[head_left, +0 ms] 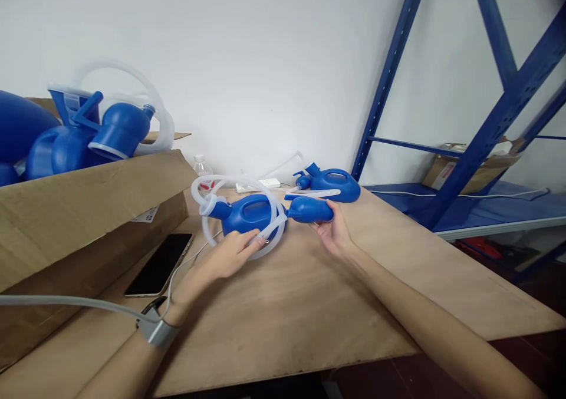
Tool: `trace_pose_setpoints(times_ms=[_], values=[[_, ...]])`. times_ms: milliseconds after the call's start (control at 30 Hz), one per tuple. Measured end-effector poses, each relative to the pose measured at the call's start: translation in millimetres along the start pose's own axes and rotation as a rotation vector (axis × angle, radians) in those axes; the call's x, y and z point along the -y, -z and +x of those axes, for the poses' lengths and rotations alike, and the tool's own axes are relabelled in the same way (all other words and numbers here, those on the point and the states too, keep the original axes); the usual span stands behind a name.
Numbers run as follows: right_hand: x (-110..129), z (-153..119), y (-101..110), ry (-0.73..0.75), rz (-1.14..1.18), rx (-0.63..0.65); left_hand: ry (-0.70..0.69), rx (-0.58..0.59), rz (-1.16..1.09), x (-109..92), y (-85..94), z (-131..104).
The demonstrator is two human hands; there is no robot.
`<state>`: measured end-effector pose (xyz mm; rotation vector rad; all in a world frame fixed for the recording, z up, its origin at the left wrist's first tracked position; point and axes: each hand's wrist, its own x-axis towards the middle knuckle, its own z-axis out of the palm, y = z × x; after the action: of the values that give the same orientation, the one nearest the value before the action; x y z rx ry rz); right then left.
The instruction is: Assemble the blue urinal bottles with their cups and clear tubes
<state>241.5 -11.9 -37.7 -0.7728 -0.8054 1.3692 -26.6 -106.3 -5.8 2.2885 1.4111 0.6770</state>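
Note:
My left hand point(234, 253) is closed in a pinch around a translucent hose point(276, 225) near its end; a small metal clip seems to show by the fingertips. My right hand point(336, 234) grips a rounded blue plastic cup point(312, 209) from beneath, its narrow spout pointing left toward the hose. Whether hose and spout touch, I cannot tell. Behind my left hand a blue plastic urinal bottle point(250, 213) with a handle rests on the table, the hose looped around it. A second blue urinal bottle point(336, 184) lies farther back to the right.
A cardboard box point(101, 201) full of blue bottles and hoses point(165, 122) stands at left. Beside it are a black phone point(161, 264) and a cable point(88, 304) running to my left wrist. A clear bottle point(202, 169) and power strip point(269, 183) sit by the wall. Blue shelving point(469, 134) stands right.

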Motion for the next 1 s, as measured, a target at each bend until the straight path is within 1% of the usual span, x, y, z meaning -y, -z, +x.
trace_pose_setpoints(times_ms=[167,333,500,700,867,1000], values=[[-2.3,1.6,4.5,0.071,-0.077,0.04,-0.001,0.031,0.025,8.0,3.6,0.4],[-8.1,1.7,4.8,0.028,-0.043,0.006,0.015,0.114,0.111,13.0,6.1,-1.0],[-8.8,3.2,5.3,0.058,0.001,-0.014,0.016,0.113,0.1,12.0,7.5,-1.9],[-9.5,3.1,5.9,0.06,0.02,-0.013,-0.006,0.11,0.084,13.6,8.3,-1.9],[-9.7,2.8,7.4,0.066,0.014,0.023,-0.014,0.106,0.086,13.4,9.6,-2.1],[-7.6,2.0,7.8,0.118,-0.032,0.046,-0.036,0.103,0.089,14.5,10.2,-2.0]])
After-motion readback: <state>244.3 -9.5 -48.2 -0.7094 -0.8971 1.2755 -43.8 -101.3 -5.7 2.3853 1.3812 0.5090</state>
